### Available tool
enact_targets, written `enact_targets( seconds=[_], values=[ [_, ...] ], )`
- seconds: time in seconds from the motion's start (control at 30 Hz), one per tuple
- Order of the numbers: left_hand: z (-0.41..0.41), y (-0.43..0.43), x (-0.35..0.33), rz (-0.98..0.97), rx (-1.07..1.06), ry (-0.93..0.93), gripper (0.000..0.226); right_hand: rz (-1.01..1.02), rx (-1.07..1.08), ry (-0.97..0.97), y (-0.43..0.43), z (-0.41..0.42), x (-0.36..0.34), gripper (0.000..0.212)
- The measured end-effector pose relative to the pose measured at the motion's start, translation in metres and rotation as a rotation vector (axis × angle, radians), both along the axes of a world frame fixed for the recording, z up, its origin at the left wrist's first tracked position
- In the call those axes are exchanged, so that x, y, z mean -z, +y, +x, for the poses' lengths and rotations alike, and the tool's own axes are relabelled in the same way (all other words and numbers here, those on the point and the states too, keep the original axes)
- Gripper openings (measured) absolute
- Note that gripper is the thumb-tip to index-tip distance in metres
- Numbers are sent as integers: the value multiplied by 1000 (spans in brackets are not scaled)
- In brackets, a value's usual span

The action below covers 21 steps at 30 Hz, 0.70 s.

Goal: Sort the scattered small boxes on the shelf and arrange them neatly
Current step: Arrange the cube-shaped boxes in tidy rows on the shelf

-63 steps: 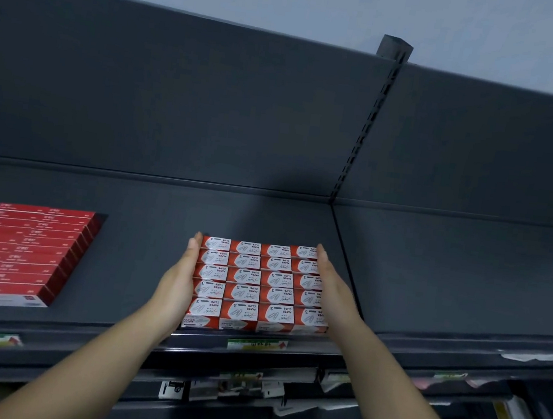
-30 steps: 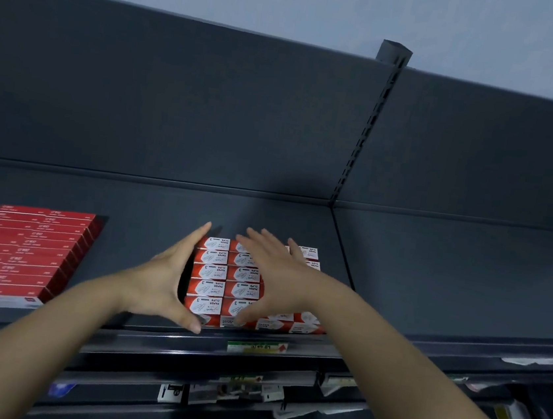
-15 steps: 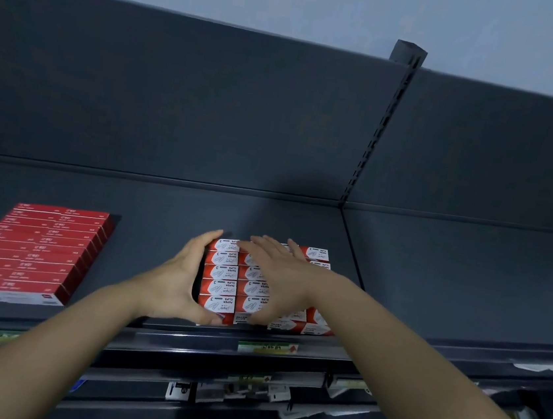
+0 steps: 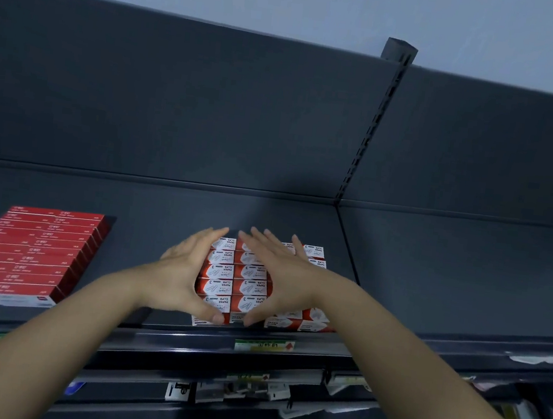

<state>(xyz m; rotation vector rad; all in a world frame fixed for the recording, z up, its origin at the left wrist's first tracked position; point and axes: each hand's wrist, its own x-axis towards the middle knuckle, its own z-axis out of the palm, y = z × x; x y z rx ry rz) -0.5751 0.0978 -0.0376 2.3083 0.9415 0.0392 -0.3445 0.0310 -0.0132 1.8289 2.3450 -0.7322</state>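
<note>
Red-white paper-clip boxes sit under the spread grip at shelf front: left hand flat against their side, right hand flat on top, presumably squaring the rows.

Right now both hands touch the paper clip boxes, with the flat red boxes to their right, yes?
No. The head view shows the flat red boxes to their left, not right. The left hand and right hand do touch the paper clip boxes.
</note>
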Motion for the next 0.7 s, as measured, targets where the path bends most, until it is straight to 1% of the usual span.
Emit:
enact_targets(
  seconds=[0.17, 0.3, 0.4, 0.47, 0.57, 0.63, 0.7],
  values=[
    [15, 2, -13, 75, 53, 90, 139, -19, 141, 29, -11, 34, -12, 139],
    [30, 1, -22, 110, 78, 166, 144, -67, 230, 75, -24, 62, -14, 139],
    [24, 6, -23, 85, 69, 226, 145, -91, 256, 83, -31, 71, -10, 138],
    [15, 7, -24, 16, 76, 259, 146, -101, 235, 84, -33, 67, -12, 138],
    [1, 4, -25, -62, 85, 301, 148, -82, 145, 54, -27, 45, -16, 135],
    [-3, 2, -22, -91, 83, 266, 150, -60, 89, 25, -19, 28, -15, 134],
    [-4, 2, -18, -123, 62, 169, 149, -57, 48, -3, -10, 12, -11, 131]
  ],
)
